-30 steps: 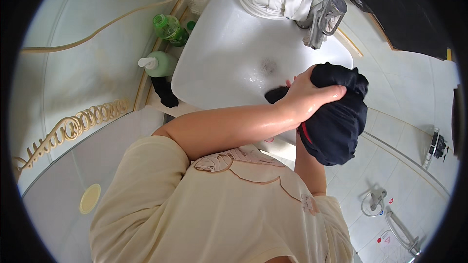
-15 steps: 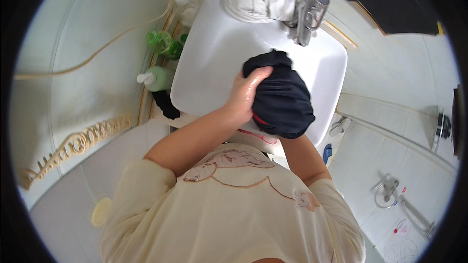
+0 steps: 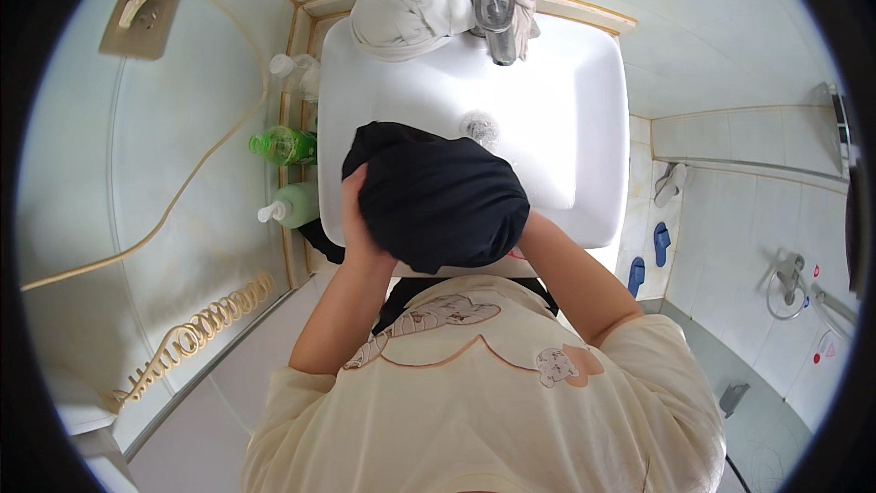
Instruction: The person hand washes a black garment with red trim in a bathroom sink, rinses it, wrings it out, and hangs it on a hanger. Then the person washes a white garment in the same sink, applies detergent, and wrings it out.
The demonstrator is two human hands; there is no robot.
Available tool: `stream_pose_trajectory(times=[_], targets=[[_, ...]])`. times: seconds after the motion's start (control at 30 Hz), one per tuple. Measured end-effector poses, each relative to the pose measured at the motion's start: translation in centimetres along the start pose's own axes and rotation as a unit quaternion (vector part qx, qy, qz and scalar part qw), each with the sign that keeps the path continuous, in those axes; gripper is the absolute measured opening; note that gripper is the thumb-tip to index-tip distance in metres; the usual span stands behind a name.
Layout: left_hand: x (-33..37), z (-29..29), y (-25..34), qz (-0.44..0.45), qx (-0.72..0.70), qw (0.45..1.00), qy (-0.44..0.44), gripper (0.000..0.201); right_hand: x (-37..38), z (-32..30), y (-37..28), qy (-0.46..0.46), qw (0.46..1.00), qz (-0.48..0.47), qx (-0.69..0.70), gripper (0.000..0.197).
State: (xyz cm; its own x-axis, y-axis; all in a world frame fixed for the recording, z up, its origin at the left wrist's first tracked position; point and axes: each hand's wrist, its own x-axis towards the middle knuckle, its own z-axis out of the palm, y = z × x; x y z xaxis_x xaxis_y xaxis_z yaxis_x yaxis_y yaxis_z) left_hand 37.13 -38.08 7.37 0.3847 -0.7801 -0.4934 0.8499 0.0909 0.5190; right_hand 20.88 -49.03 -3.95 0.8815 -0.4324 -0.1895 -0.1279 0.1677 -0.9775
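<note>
A bundled piece of dark navy cloth is held up over the front part of the white sink. My left hand grips its left side, the fingers partly hidden by the fabric. The right hand is behind the bundle; only the wrist and forearm show at its right edge, so its fingers are out of sight. Behind the cloth, the drain shows in the basin. A metal faucet stands at the sink's back, beside a heap of white cloth.
Along the left ledge stand a clear bottle with a white cap, a green bottle and a pale green pump bottle. Dark fabric lies near them. A coiled cream cord hangs at left. Blue slippers are on the floor at right.
The view has shifted, showing the drain and the wall socket. The dark bundle has turned and spread wider, and my left hand's thumb has gone from its top to its left side.
</note>
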Motion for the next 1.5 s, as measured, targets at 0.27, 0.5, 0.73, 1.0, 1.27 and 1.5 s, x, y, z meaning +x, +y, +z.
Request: stream_pose_trajectory(times=[0.27, 0.5, 0.73, 1.0, 1.27, 1.5], targets=[[-0.6, 0.6, -0.3, 0.143, 0.122, 0.982, 0.010, 0.045, -4.7, 2.0, -8.1, 0.097, 0.870, 0.034, 0.482, 0.068], [-1.4, 8.8, -3.9, 0.482, 0.543, 0.558, -0.402, 0.045, -3.6, -3.2, -10.1, -0.055, 0.996, -0.024, 0.060, 0.048], [-0.8, 12.6, -7.0, 0.517, 0.600, 0.319, -0.521, 0.007, -0.5, -9.4, -13.8, -0.280, 0.826, -0.039, -0.487, 0.028], [1.6, 11.2, -8.6, 0.453, 0.612, 0.329, -0.559, 0.022, 1.1, -10.6, -11.1, -0.287, 0.805, 0.036, -0.518, 0.040], [2.5, 3.3, -5.8, 0.382, 0.513, 0.745, -0.190, 0.060, -2.7, -12.5, -10.4, 0.126, 0.940, 0.301, -0.099, 0.040], [-2.1, 1.3, -4.1, 0.177, 0.435, 0.881, -0.053, 0.056, 2.0, -9.5, -7.5, 0.044, 0.796, 0.057, -0.601, 0.035]])
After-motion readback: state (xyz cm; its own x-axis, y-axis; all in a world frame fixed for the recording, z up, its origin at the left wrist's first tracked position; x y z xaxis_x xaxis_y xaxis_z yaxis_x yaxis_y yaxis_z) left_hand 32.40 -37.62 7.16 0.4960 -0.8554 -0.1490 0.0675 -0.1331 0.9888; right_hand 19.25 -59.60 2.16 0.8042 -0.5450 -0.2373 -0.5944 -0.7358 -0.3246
